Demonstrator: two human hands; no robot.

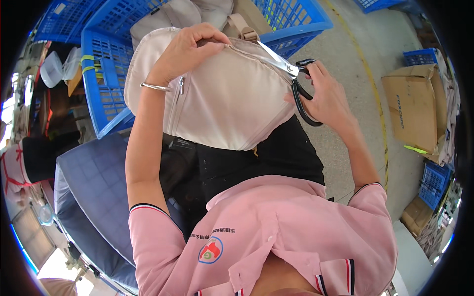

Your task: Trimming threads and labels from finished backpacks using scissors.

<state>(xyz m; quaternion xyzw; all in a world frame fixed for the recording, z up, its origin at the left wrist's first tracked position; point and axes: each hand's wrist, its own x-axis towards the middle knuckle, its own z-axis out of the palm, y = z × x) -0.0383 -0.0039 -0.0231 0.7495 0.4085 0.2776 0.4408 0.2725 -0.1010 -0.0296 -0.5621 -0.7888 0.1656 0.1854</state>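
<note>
A beige fabric bag (222, 98) with zippers and a buckled strap (243, 28) lies across my lap and reaches up to a blue crate. My left hand (190, 47) pinches the bag's upper edge between thumb and fingers, a bangle round its wrist. In my right hand (326, 96) are black-handled scissors (291, 69), fingers through the loops. Their silver blades point up and left along the bag's right seam, near the buckle. The fingertips of my right hand also come close to the bag's right edge.
Beyond the bag stands a blue plastic crate (106, 64) holding more beige pieces (170, 15). Dark blue padded fabric (94, 182) lies at my left. On the right, past a yellow floor line (370, 74), is a cardboard box (410, 106) by further blue crates (434, 182).
</note>
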